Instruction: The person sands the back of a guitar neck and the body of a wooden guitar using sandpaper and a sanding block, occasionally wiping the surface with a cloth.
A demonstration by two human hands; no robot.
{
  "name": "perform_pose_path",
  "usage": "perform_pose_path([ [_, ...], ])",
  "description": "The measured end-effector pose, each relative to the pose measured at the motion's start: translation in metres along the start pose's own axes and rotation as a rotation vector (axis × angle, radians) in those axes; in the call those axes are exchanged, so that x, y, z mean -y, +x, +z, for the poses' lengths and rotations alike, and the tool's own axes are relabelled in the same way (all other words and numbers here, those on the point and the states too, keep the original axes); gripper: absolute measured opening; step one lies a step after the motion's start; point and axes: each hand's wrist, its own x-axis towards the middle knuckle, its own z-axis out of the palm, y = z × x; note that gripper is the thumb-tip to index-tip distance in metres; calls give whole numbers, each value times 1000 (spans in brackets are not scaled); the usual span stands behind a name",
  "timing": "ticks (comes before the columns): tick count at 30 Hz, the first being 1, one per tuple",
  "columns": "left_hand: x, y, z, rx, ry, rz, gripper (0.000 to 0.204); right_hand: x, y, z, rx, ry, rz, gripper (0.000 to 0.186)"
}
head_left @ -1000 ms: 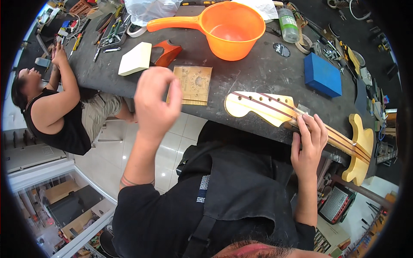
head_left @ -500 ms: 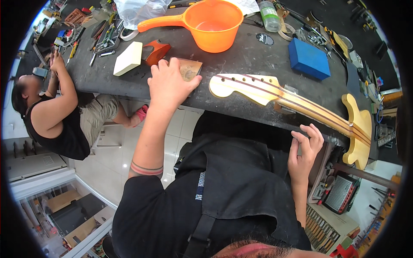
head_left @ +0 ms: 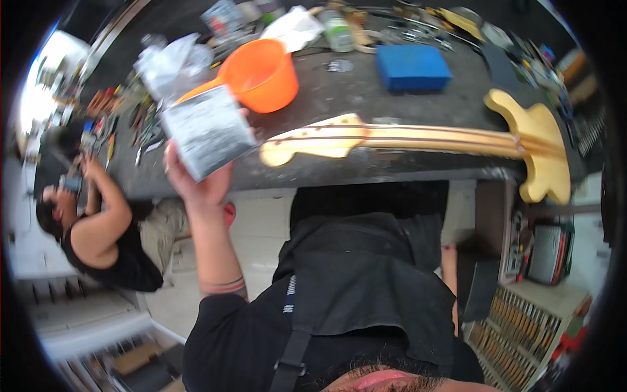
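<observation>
My left hand (head_left: pixel 186 173) holds up a flat square piece (head_left: pixel 206 130) with a mottled grey face, fingers around its underside and edges. It covers part of the orange dipper (head_left: pixel 264 78)'s handle. Right of the piece, a pale wooden guitar (head_left: pixel 333 137) with dark stripes along its neck and a shaped body lies on the black workbench (head_left: pixel 372 175). My right hand (head_left: pixel 448 255) hangs low below the bench edge, its fingers small and blurred against the dark apron side.
A blue block (head_left: pixel 411 65), plastic bags (head_left: pixel 173 68), a bottle (head_left: pixel 338 32), white paper (head_left: pixel 294 26) and scattered tools crowd the bench. At left a seated person (head_left: pixel 98 235) in a black top has hands at the bench. A rack of tools (head_left: pixel 522 320) stands at lower right.
My left hand has lifted the square piece off the bench, now showing a grey face. My right hand has left the guitar neck and dropped lower. The view has shifted.
</observation>
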Motion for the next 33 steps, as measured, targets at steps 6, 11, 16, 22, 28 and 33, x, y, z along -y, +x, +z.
perform_pose_path([
  [6,-15,37,16,4,104,38,107,-77,-31,73,432,-15,385,34],
  [11,-1,96,57,-74,226,99,122,-49,-28,74,503,38,473,32],
  [16,23,141,98,-160,288,41,126,-21,-7,29,468,66,521,30],
  [22,41,152,138,-270,412,40,128,-20,70,-62,381,-21,448,29],
  [28,59,78,93,-43,205,-7,135,-118,170,-228,883,-1047,-393,28],
  [33,118,-86,121,-198,-22,83,137,123,117,-317,1035,-407,387,34],
])
